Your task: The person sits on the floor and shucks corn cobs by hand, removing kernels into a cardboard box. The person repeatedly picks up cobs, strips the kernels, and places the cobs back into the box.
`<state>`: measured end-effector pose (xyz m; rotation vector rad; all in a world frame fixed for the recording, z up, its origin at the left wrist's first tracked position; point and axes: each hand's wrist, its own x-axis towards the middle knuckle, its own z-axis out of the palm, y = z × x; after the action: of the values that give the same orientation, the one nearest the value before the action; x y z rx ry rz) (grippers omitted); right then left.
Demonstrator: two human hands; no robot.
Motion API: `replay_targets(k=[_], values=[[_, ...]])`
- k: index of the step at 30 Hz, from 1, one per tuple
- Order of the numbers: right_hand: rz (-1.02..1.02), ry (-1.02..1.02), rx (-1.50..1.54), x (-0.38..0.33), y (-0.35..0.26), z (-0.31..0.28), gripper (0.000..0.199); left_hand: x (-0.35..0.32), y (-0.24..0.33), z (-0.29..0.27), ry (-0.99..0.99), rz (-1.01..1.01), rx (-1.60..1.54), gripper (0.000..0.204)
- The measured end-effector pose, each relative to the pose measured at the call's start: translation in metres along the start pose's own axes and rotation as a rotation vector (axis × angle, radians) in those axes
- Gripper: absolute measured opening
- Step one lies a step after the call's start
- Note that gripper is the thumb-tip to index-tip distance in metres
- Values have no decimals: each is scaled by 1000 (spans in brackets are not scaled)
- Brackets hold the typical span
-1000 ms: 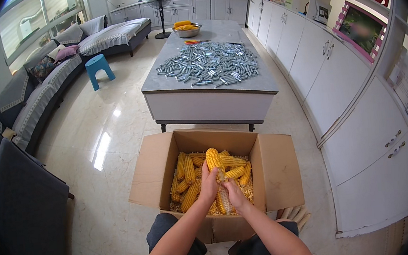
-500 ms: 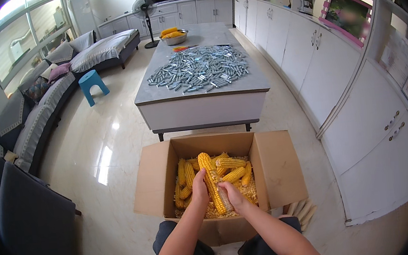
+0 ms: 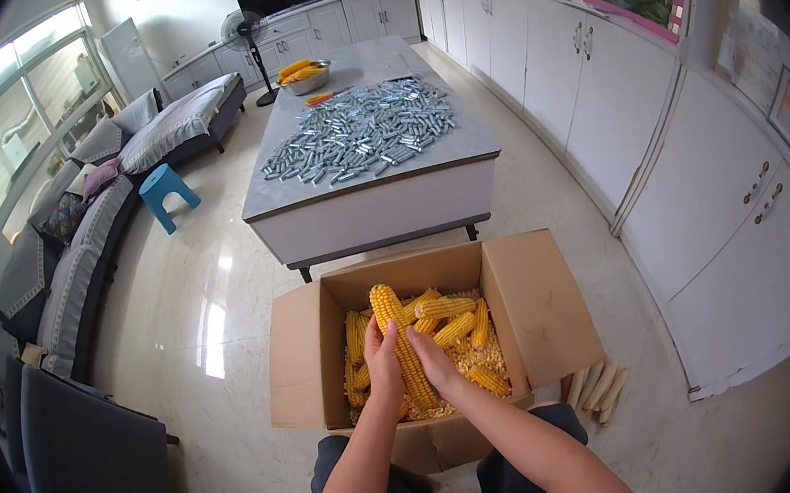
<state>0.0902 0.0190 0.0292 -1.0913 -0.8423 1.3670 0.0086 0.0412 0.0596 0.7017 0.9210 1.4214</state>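
An ear of corn (image 3: 415,375) with yellow kernels is held upright at a slant over the open cardboard box (image 3: 296,353). Wrapped round its left side is my left hand (image 3: 383,361), the thumb lying along the kernels. My right hand (image 3: 434,360) grips the ear from the right, its thumb against the kernels; its other fingers are partly hidden. Below them, more ears of corn (image 3: 452,330) rest in the box on a layer of loose kernels (image 3: 495,356). My forearms cover part of the box's near side.
Bare cobs (image 3: 598,387) lie on the floor right of the box. Beyond it stands a grey table (image 3: 259,191) bearing many small metallic cylinders (image 3: 363,129) and a metal bowl (image 3: 306,84) of corn. A blue stool (image 3: 166,195), sofa (image 3: 78,251) and white cabinets (image 3: 630,97) flank it.
The ear has turned in my hands: its stripped pale strip, visible before, is out of sight, and kernels face up. My right hand has shifted up along it. The whole view has tilted.
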Motion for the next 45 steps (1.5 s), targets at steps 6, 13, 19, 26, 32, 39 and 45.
replay_targets(k=[6,13,19,26,32,39,45], values=[[94,-32,-67,4,3,-15,43,-1,7,-2,-53,-96,-114,27],[-48,44,-251,5,-27,-18,54,-5,4,-3,-99,-154,-117,28],[-75,-78,-116,-1,-30,-12,60,-16,2,11,-144,-151,-47,31],[-164,-150,-250,-10,-34,-9,57,-12,-3,0,-142,-192,-147,32],[-58,-98,-48,-9,-41,-1,53,-13,0,-2,-147,-197,-155,31],[-139,-188,-108,-2,-20,-5,49,-10,-1,-10,-127,-217,-162,33],[-82,-155,23,-5,-36,2,49,-10,-1,-11,-121,-228,-182,34]])
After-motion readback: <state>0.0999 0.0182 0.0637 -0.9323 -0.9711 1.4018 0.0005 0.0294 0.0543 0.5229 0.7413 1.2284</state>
